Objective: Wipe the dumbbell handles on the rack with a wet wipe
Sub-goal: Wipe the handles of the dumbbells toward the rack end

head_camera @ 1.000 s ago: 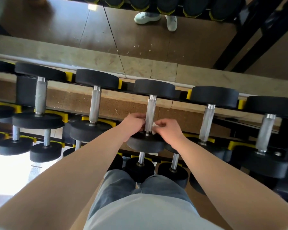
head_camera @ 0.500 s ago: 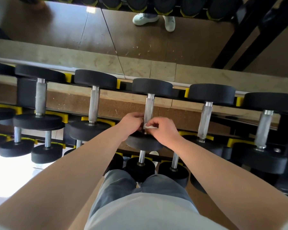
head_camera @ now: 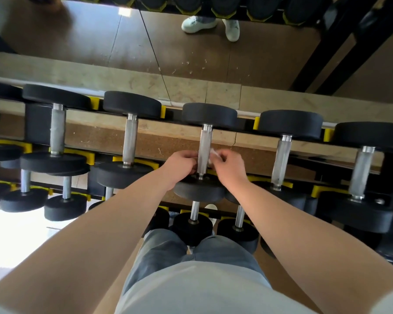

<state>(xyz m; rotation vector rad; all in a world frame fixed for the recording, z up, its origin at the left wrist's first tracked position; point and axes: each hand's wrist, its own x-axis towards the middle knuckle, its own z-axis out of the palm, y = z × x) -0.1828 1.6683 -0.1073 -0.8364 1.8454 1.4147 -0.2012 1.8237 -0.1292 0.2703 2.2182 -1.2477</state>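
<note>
— Support structure?
— Black tiered rack (head_camera: 38,125), fitted with yellow cradles (head_camera: 93,103).
— Load on upper tier?
— Row of dumbbells (head_camera: 129,141), black heads, steel handles, set side by side, each seated in cradles, neighbouring heads apart.
— Lower tiers?
— Smaller dumbbells (head_camera: 66,200), same arrangement, several partly hidden.

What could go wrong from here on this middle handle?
1. The wet wipe, a small bunch pinched by the right hand, could slip and drop through the rack.
2. Both hands sit low on the handle, so its upper knurling may get missed.
3. The left hand crowds the near weight head; fingers might get nipped.
</note>
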